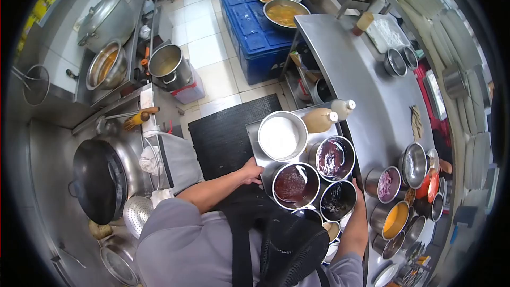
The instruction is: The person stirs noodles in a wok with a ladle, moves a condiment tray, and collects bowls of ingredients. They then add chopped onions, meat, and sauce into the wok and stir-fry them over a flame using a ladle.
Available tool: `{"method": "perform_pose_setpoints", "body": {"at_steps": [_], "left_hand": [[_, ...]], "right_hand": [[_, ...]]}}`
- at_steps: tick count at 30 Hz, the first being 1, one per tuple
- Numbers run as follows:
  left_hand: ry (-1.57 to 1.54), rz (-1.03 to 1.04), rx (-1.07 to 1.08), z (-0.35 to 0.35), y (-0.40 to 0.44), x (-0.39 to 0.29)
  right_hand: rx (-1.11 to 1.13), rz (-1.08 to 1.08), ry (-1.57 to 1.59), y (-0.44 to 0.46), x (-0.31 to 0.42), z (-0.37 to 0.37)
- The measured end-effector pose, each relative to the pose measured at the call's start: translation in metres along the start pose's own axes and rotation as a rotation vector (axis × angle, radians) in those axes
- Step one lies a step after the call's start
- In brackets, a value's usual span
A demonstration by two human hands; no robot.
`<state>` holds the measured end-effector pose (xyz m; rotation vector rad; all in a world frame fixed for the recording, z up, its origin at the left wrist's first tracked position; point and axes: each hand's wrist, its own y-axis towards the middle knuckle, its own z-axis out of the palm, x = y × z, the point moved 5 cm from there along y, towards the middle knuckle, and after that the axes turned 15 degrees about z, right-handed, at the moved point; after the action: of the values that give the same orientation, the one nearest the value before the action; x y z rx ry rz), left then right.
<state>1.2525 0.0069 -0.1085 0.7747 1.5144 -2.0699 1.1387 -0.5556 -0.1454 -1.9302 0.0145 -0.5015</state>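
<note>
My left hand [251, 172] is at the left edge of a metal tray or cart top [258, 151], its fingers curled at the rim. My right hand [358, 194] is on the opposite side, beside the pot of black sauce [338, 201]; its fingers are mostly hidden. Between my hands stand a pot of dark red sauce [295, 185] and, farther up, a pot of glossy brown-red sauce [335, 158]. A pot of white powder or grains [282, 135] stands at the far left corner, next to two bottles of pale liquid [320, 120].
A steel counter [345, 53] runs along the right, with a pot of orange sauce [396, 220] and several bowls. A black wok [98, 180] is at the left. Ahead lie a black floor mat [234, 125] and a blue chest [255, 48]. Someone's foot shows at the top.
</note>
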Motion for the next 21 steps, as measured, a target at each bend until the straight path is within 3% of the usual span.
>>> {"method": "perform_pose_setpoints", "body": {"at_steps": [12, 15, 16, 19, 21], "left_hand": [[0.047, 0.039, 0.011, 0.004, -0.001, -0.004], [0.024, 0.034, 0.058, 0.004, 0.003, -0.001], [0.048, 0.032, 0.062, 0.001, 0.006, 0.003], [0.039, 0.053, 0.076, 0.000, -0.012, -0.009], [0.168, -0.005, 0.132, -0.005, -0.008, -0.005]], "right_hand": [[-0.071, -0.191, 0.115, 0.028, -0.010, -0.020], [0.140, -0.061, 0.097, -0.005, -0.005, -0.021], [0.322, 0.067, 0.070, -0.025, -0.004, -0.016], [0.340, -0.053, -0.225, -0.069, 0.021, -0.030], [-0.018, -0.166, -0.452, -0.141, 0.053, -0.048]]}}
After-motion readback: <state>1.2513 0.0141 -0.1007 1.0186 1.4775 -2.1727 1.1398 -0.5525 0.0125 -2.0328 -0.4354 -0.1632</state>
